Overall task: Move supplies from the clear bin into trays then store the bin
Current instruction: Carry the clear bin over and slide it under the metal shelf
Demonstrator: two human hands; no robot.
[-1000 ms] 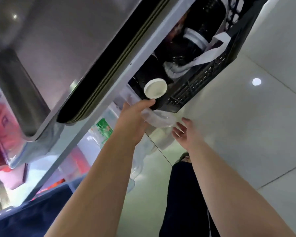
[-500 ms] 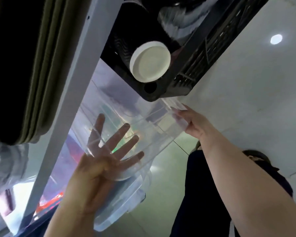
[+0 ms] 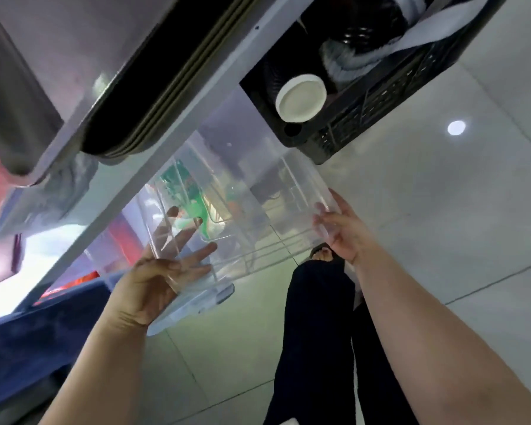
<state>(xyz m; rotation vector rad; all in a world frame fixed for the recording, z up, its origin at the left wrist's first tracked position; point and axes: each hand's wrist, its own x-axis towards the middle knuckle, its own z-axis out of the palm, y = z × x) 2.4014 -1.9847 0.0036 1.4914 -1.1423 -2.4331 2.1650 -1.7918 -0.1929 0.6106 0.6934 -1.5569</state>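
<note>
The clear bin (image 3: 252, 210) is tilted and held low in front of a metal rack, partly under the rack's white shelf rail (image 3: 178, 118). My left hand (image 3: 163, 271) presses flat against the bin's near left wall, fingers spread. My right hand (image 3: 341, 228) grips the bin's right rim with curled fingers. Through the plastic I see green and red shapes behind it; the bin itself looks empty. Steel trays (image 3: 31, 87) sit on the shelf above at the left.
A black crate (image 3: 380, 96) with dark items and a white lid (image 3: 301, 98) sits at upper right, just above the bin. Dark flat trays (image 3: 166, 78) are stacked on the shelf. Tiled floor and my dark trouser legs (image 3: 319, 348) lie below.
The view has pulled back from the rack. The bin has come further out from beneath the black crate, and both hands have kept hold of its two sides.
</note>
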